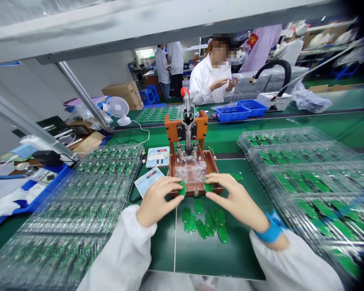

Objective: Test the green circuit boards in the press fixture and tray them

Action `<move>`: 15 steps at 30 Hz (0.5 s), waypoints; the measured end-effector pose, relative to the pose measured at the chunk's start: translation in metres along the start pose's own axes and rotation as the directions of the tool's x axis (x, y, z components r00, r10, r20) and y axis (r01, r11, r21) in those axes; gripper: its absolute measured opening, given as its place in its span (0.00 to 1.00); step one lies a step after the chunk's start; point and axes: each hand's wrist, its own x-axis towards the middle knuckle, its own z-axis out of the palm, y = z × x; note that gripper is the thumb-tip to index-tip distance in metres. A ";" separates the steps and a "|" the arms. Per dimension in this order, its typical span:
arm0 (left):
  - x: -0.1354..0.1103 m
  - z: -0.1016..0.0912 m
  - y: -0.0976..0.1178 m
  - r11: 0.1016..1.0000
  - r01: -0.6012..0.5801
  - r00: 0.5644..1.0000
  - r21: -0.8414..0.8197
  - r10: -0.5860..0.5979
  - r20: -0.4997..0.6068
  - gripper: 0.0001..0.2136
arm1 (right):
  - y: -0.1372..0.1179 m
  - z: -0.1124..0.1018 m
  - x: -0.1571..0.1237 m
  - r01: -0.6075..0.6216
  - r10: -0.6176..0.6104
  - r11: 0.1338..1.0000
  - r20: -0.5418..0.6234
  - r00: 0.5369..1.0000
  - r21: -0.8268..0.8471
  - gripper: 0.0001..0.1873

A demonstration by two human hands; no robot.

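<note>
Between the thumb and fingers of my left hand (160,199) is a small green circuit board (182,188). My right hand (233,198), with a blue band at the wrist, pinches another green circuit board (208,186). Both hands are at the front of an orange and brown test fixture (186,129) that has a red-knobbed toggle clamp and a clear plastic bed (190,170). Several loose green boards (210,222) lie on the green mat below my hands. One more board (236,176) lies behind my right hand.
Stacked clear trays of boards stand at left (91,194) and right (309,182). Two small display meters (148,180) sit left of the fixture. Behind are a white fan (118,107), blue bins (233,113) and a co-worker (210,79). A metal shelf beam (157,28) crosses overhead.
</note>
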 end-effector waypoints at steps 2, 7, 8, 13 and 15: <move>0.023 0.002 -0.010 0.999 -0.021 1.000 0.050 0.021 -0.006 0.07 | 0.004 0.003 0.030 0.055 -0.055 0.998 0.018 0.998 -0.007 0.12; 0.048 0.009 -0.028 0.998 -0.027 0.998 0.059 0.024 0.054 0.05 | 0.025 0.016 0.068 0.109 -0.108 0.994 0.065 0.992 -0.019 0.16; 0.049 0.010 -0.030 0.998 -0.022 0.998 0.057 0.018 0.063 0.05 | 0.028 0.018 0.069 0.115 -0.114 0.993 0.072 0.991 -0.020 0.16; 0.046 0.013 -0.031 0.999 0.000 0.998 0.034 -0.002 0.063 0.05 | 0.037 0.020 0.067 0.146 -0.143 0.989 0.103 0.984 -0.020 0.14; 0.045 0.014 -0.031 1.000 0.001 0.999 0.026 -0.003 0.055 0.04 | 0.036 0.018 0.067 0.161 -0.159 0.987 0.116 0.981 -0.011 0.12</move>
